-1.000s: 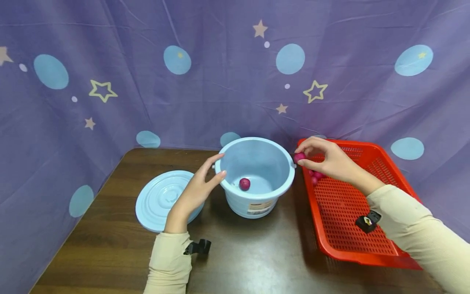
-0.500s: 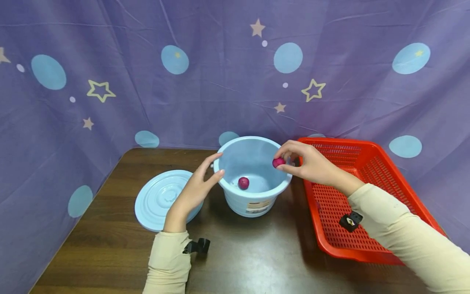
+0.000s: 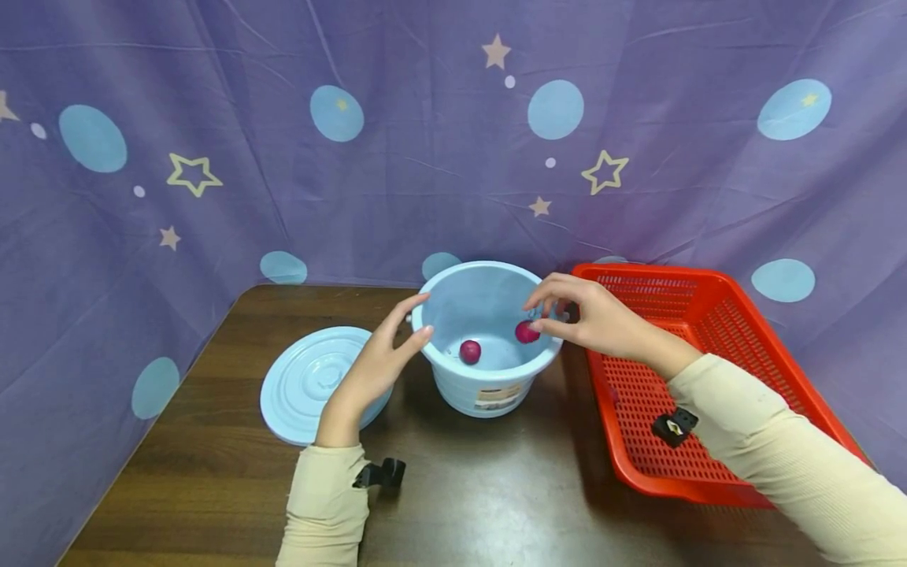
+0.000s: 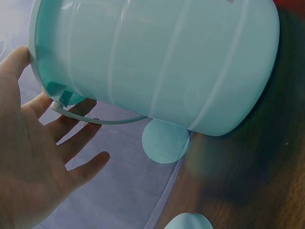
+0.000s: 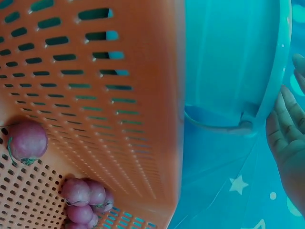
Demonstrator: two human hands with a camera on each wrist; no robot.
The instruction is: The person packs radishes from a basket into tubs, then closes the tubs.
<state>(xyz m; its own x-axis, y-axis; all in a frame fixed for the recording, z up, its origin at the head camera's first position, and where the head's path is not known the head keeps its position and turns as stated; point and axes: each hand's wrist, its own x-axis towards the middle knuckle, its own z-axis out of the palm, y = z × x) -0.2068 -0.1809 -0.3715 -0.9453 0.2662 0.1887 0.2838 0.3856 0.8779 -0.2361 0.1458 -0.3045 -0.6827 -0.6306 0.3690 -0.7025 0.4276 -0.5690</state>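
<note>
A light blue bucket (image 3: pixel 489 378) stands upright mid-table, a round radish (image 3: pixel 470 352) on its floor. My left hand (image 3: pixel 375 366) rests against the left of its rim, fingers spread and fairly straight; in the left wrist view, fingers of that hand (image 4: pixel 33 157) lie by the bucket's handle (image 4: pixel 114 121). Over the right side of the opening is my right hand (image 3: pixel 588 315), thumb and fingers parted. Another radish (image 3: pixel 527 332) is just under its fingertips, inside the bucket's outline. In the right wrist view, the right hand (image 5: pixel 290 143) is by the rim, fingers loosely extended.
A red perforated basket (image 3: pixel 616 465) stands right of the bucket, under my right forearm. Inside it, a single radish (image 5: pixel 27 140) and a cluster of several radishes (image 5: pixel 81 200) show. The blue lid (image 3: pixel 290 394) lies left. A purple patterned curtain (image 3: pixel 453 157) hangs behind the table.
My right hand has carried a radish leftward from the basket's edge to over the bucket. Its fingers have parted and the radish has dropped lower. The left hand stays at the rim.
</note>
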